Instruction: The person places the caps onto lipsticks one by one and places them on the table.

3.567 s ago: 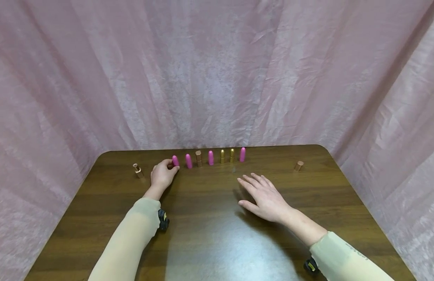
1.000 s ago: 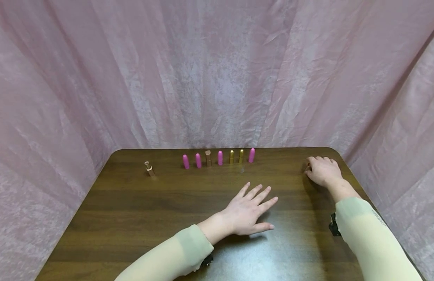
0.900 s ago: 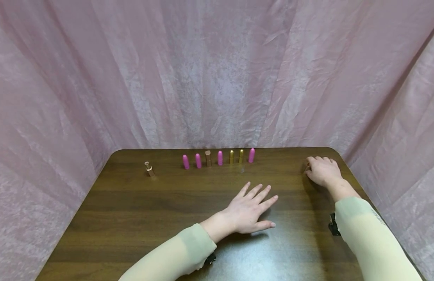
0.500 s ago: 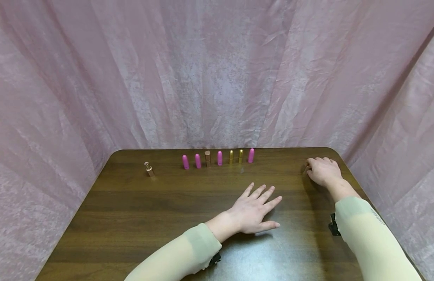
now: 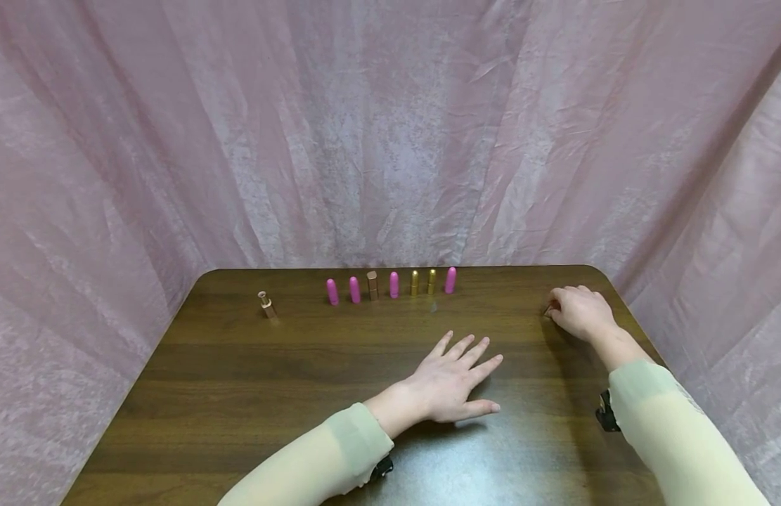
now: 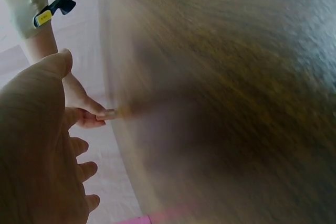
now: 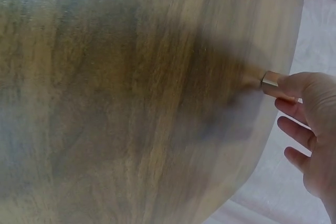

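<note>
At the table's right side my right hand (image 5: 580,311) pinches a small copper lipstick cap (image 7: 271,84) between thumb and fingers, at or just above the wood. The other fingers are curved beside it. My left hand (image 5: 450,386) spreads its fingers, palm down, low over the middle of the table and holds nothing. Far to the left stands an uncapped copper lipstick (image 5: 267,305). Along the back runs a row of upright tubes: several pink lipsticks (image 5: 394,284), a copper lipstick (image 5: 373,286) and two gold lipsticks (image 5: 431,282).
The brown wooden table (image 5: 257,393) has rounded back corners. A pink velvet curtain (image 5: 390,140) hangs behind it and along both sides. Each wrist carries a black strap camera (image 5: 608,411).
Since the oldest frame, my left hand has left the leftmost pink lipstick and moved right over the table's middle. My right hand has moved right and taken hold of the copper cap.
</note>
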The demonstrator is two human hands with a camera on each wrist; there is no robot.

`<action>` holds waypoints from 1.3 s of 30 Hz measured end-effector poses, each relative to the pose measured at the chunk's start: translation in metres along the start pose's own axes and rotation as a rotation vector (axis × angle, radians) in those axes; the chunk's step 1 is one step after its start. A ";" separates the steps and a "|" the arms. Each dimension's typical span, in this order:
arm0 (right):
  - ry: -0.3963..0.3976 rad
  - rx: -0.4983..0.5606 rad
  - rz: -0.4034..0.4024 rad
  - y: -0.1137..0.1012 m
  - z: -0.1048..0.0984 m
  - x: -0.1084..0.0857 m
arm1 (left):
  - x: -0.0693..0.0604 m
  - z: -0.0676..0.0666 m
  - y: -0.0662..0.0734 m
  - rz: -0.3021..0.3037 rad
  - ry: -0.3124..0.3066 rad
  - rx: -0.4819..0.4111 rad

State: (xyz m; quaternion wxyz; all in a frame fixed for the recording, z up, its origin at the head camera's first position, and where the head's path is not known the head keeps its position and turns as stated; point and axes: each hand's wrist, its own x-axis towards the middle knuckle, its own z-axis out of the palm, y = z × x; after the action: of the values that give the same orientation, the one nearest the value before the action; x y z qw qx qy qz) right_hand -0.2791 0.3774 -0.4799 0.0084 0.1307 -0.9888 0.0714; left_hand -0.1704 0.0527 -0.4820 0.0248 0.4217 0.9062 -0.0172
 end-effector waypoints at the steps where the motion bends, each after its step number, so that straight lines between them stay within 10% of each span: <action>1: 0.005 0.006 -0.008 -0.002 0.000 -0.001 | -0.001 0.000 -0.001 -0.002 0.001 -0.001; 29: 0.162 0.240 -0.279 -0.117 0.023 -0.030 | -0.077 0.009 -0.063 -0.098 0.059 -0.129; 39: 0.226 0.268 -0.436 -0.145 0.031 -0.041 | -0.124 0.001 -0.111 -0.257 0.331 -0.212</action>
State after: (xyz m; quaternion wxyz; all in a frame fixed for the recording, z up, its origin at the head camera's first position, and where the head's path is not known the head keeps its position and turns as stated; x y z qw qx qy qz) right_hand -0.2019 0.2454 -0.4917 0.1166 0.3315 -0.9118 0.2123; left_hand -0.1755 -0.1139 -0.4749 -0.0825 0.2951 0.9409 0.1445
